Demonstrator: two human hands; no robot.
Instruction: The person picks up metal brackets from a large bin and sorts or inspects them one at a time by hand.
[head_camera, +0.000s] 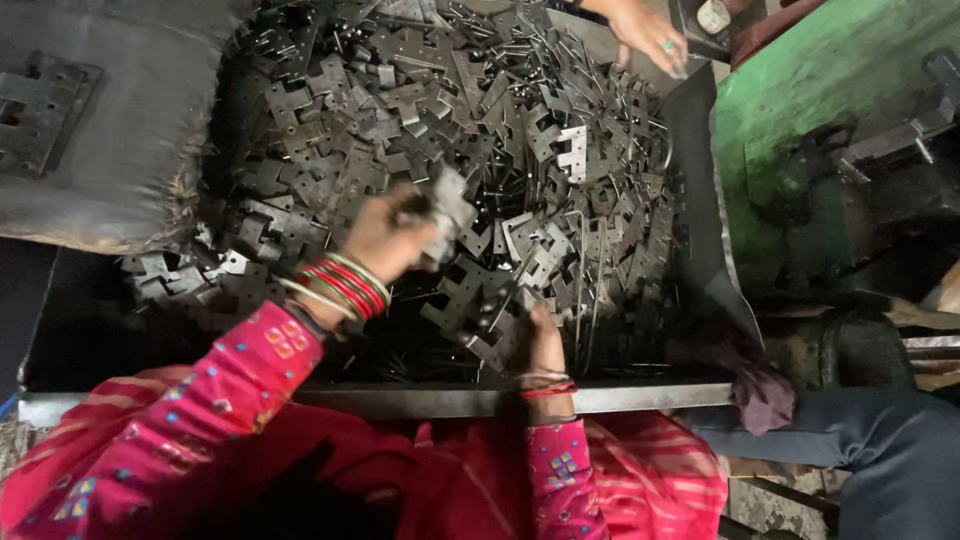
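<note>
Pinched between thumb and fingers, my left hand (385, 235) holds a small flat grey stamped-steel plate with notched edges (450, 210), lifted just above the heap at the middle of the frame. My right hand (540, 335), lower centre, presses down into the pile and seems closed on another dark notched plate (490, 335), though shadow hides the fingertips. I judge these pieces light singly, stiff, thin and probably sharp along the cut edges, so I would take them by the broad faces, not the notches. They lie tangled with thin dark metal pins (590, 240) and may snag when lifted. The dark metal trough (700, 220) walls the heap at right, its grey front rim (450, 400) runs below my wrists, and another person's hand (650, 35) works at the upper right; open room is mostly straight up.
</note>
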